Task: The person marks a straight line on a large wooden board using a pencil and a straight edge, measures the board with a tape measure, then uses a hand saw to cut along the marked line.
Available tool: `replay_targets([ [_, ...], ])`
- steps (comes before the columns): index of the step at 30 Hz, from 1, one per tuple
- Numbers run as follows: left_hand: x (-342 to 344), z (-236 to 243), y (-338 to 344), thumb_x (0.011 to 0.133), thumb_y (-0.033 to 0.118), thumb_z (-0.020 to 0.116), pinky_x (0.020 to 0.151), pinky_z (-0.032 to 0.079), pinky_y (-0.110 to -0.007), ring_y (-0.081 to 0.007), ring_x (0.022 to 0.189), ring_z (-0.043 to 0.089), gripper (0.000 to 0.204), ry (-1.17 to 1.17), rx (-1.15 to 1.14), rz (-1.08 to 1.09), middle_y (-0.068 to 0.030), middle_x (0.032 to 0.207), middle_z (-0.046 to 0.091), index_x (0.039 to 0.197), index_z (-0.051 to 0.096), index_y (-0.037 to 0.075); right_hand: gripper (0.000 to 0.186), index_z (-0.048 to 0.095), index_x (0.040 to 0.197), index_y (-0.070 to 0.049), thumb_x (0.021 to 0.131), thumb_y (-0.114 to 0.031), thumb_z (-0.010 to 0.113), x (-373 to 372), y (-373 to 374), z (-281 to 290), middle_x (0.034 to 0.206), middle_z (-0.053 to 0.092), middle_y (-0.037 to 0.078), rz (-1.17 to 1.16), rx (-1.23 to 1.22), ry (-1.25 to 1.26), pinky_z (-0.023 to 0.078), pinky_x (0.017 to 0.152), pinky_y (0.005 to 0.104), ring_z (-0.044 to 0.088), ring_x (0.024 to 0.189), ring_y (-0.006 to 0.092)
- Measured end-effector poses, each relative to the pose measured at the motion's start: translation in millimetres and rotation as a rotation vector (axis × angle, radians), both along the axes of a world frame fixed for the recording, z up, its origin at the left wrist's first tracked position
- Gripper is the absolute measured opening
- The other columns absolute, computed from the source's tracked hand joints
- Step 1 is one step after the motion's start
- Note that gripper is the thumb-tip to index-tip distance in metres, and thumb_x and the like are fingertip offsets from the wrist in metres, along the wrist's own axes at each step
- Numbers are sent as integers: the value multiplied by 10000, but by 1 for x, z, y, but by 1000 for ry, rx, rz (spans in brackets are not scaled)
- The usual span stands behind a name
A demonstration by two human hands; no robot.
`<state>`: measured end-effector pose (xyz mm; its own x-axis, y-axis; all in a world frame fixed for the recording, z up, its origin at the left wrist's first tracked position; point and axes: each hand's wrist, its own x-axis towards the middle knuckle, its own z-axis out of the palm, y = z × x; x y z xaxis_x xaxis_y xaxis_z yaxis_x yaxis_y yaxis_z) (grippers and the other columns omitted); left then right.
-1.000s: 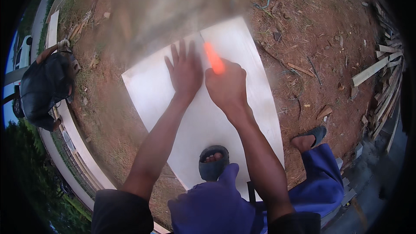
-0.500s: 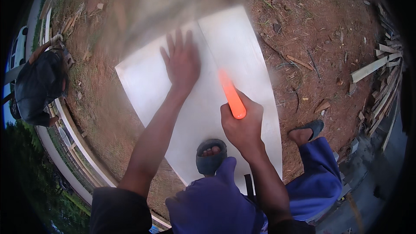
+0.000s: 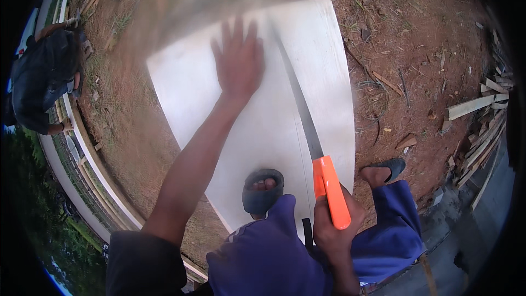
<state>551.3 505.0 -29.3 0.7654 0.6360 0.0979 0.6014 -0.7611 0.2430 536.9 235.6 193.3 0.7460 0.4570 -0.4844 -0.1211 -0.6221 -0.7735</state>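
Observation:
My right hand [image 3: 341,225] is wrapped round the orange handle of a hand saw [image 3: 298,101]. Its long grey toothed blade slants away over a pale board [image 3: 186,87], the tip at a slot near the far edge. A thin straight line runs down the board to the left of the blade. My left hand [image 3: 239,63] lies flat on the board, fingers spread toward the far edge, left of the blade. One of my feet, in a dark slipper [image 3: 263,191], rests on the board's near part.
My other foot, in a dark slipper [image 3: 393,169], stands on the reddish ground right of the board. A heap of wood offcuts [image 3: 482,131] lies at the far right. Another person [image 3: 46,77] bends over long pale timbers [image 3: 101,172] on the left. A blur covers the top middle.
My right hand has drawn the saw back toward me and to the right, baring the blade that was hidden before. The left hand stays flat on the board.

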Motion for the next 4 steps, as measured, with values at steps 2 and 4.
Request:
replay_targets([
  [2,2,-2,0,1085,355,428,1228,132,-620,-374,1549,217,471,16,-13,5,-134,1638,349,1510,508,170,509,607,1325,101,822,25,623,36,70,-67,695,664,128,-15,82,-55,523,601,309,642,583,157],
  [4,1,-9,5,1028,319,548,1195,211,-655,-383,1516,295,475,-38,99,-24,-125,1610,396,1477,527,166,489,609,1356,41,878,-60,626,84,147,-86,721,686,182,50,35,-7,551,650,374,707,625,260],
])
